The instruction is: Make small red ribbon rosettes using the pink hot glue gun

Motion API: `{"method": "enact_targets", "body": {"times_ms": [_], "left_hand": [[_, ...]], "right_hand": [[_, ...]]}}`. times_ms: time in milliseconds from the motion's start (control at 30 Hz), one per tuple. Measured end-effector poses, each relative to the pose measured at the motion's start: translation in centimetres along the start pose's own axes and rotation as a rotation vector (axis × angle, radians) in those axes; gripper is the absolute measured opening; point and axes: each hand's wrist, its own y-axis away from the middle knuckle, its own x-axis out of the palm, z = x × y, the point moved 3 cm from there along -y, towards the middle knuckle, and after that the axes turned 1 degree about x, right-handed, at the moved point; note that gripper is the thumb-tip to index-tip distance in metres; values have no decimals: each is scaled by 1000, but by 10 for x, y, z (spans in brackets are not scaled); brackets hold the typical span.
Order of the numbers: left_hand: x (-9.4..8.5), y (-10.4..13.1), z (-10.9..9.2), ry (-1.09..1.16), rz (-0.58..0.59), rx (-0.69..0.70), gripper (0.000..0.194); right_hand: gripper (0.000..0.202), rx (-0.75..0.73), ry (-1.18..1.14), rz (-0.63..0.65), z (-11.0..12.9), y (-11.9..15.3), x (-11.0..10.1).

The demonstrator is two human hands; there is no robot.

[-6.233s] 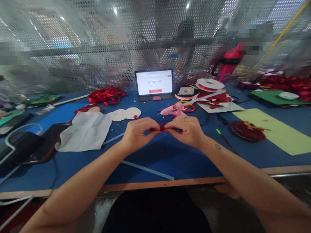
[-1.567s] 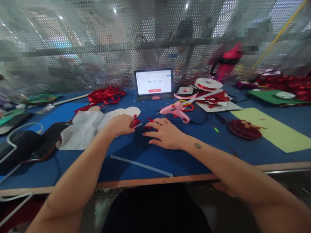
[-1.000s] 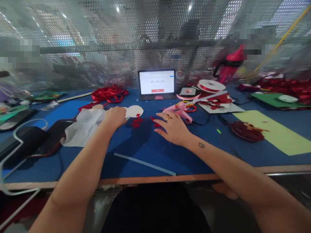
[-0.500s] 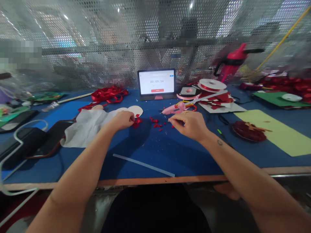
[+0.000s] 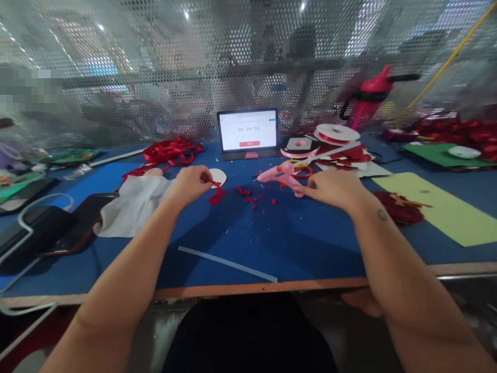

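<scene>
My left hand (image 5: 192, 185) is closed in a pinch on a small red ribbon piece (image 5: 216, 184), in front of a white round disc (image 5: 217, 177). More cut red ribbon pieces (image 5: 216, 196) lie just below those fingertips. My right hand (image 5: 330, 189) has its thumb and fingers at the handle of a pink glue gun (image 5: 274, 174), which lies on the blue table with its nozzle to the left. Several tiny red ribbon buds (image 5: 248, 197) are scattered between the hands.
A tablet with a running timer (image 5: 248, 129) stands at the back. Ribbon spools (image 5: 337, 133) and a pink bottle (image 5: 367, 98) are at the back right. A clear glue stick (image 5: 227, 264) lies near the front edge. Left are a white cloth (image 5: 132, 207) and a phone (image 5: 79, 223).
My right hand has moved right, from beside the red buds to the glue gun's handle. My left hand has shifted slightly left and up, still pinching red ribbon.
</scene>
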Motion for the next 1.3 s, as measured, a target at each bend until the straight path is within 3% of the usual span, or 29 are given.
{"method": "enact_targets", "body": {"times_ms": [133, 200, 300, 500, 667, 833, 1000, 1100, 1300], "left_hand": [[16, 8, -21, 463, 197, 35, 28], [28, 15, -32, 542, 351, 14, 30], [42, 22, -46, 553, 474, -6, 16], [47, 26, -52, 465, 423, 10, 15], [52, 23, -47, 201, 359, 129, 19], [51, 20, -41, 142, 316, 103, 24], [40, 18, -38, 157, 304, 130, 14], [36, 17, -37, 82, 283, 135, 12], [46, 16, -37, -10, 297, 139, 23]], "right_hand": [[60, -88, -94, -113, -2, -11, 9], [56, -216, -193, -142, 4, -19, 15], [47, -291, -331, -157, 12, -30, 27], [39, -144, -594, -80, 12, -46, 52], [31, -204, -641, -88, 12, -49, 52], [34, -274, -634, -164, 12, -37, 36], [38, -438, -712, -145, 23, -21, 26], [39, -487, -641, -84, 32, -16, 27], [40, -530, -479, -29, 43, -9, 27]]}}
